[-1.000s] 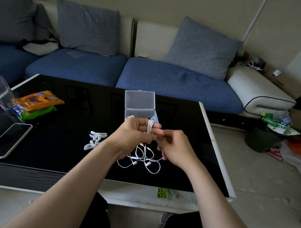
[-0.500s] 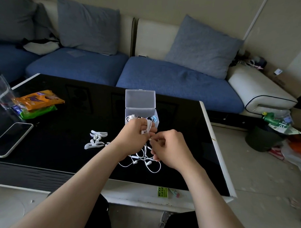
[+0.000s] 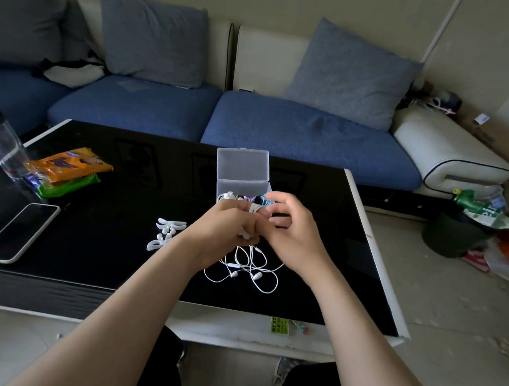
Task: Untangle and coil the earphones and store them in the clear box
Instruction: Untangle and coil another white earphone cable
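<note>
Plainly, the left hand (image 3: 226,230) grips the earphones (image 3: 246,269), cord wound round its fingers; the right hand (image 3: 296,233), blurred, spreads loose fingers beside it. Green sticker (image 3: 279,325) on the counter (image 3: 101,245) edge: unreadable.

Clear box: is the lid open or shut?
Open. The lid stands upright behind the clear box, and earphones show inside over its rim.

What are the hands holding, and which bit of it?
The left hand holds the white earphones by the cable wound round its fingers; the rest lies loose on the table. The right hand is blurred; its hold cannot be told.
</note>
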A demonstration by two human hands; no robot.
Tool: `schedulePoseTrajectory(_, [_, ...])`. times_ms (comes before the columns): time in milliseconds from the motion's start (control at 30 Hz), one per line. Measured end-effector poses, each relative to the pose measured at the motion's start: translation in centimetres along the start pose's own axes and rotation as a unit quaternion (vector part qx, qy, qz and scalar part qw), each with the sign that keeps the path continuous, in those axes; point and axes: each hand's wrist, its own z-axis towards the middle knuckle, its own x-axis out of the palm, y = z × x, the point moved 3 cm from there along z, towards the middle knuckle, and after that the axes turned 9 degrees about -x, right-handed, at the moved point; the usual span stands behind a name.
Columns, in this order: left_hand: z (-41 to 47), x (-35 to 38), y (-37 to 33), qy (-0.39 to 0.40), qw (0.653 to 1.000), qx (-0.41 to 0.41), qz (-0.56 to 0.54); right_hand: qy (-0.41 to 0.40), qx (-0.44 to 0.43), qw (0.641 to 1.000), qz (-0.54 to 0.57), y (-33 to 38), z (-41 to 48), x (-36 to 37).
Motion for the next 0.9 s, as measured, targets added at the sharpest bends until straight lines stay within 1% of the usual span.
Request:
schedulePoseTrajectory(67, [0.1,-0.1,-0.2,0.017,0.999,0.007,-0.027,0.065,0.039,0.991,0.112,0.2,0.3,0.6])
schedulePoseTrajectory(100, [0.2,-0.2,-0.3,0.017,0.999,0.012,-0.039,0.077,0.045,0.985,0.147,0.5,0.3,0.9])
schedulePoseTrajectory(167, [0.3,-0.5,-0.7,0.013,0.998,0.021,-0.058,0.068,0.065,0.974,0.206,0.5,0.7,1.2])
schedulePoseTrajectory(233, [0.6,-0.8,-1.1,-0.005,0.997,0.025,-0.066,0.05,0.087,0.965,0.242,0.5,1.4,1.4])
schedulePoseTrajectory(300, [1.1,-1.4,-1.1,-0.049,0.996,0.022,-0.066,0.053,0.101,0.963,0.245,0.2,2.0,1.8])
schedulePoseTrajectory(400, [2.1,-2.5,-1.0,-0.14,0.988,0.018,-0.056,0.061,0.126,0.954,0.265,-0.6,2.7,2.7])
schedulePoseTrajectory(500, [2.9,-3.4,-1.5,-0.194,0.977,0.026,-0.079,0.052,0.132,0.941,0.307,-1.2,3.6,4.0])
schedulePoseTrajectory(600, [3.7,-4.2,-1.8,-0.224,0.971,0.033,-0.069,0.047,0.117,0.949,0.288,-1.3,4.3,4.8])
schedulePoseTrajectory(767, [5.3,-5.7,-1.2,-0.287,0.957,0.039,0.0,0.046,0.05,0.983,0.169,-1.7,6.0,5.7])
schedulePoseTrajectory(900, [5.6,-6.5,-1.5,-0.324,0.945,0.042,-0.01,0.056,0.028,0.989,0.133,-1.5,6.9,7.2])
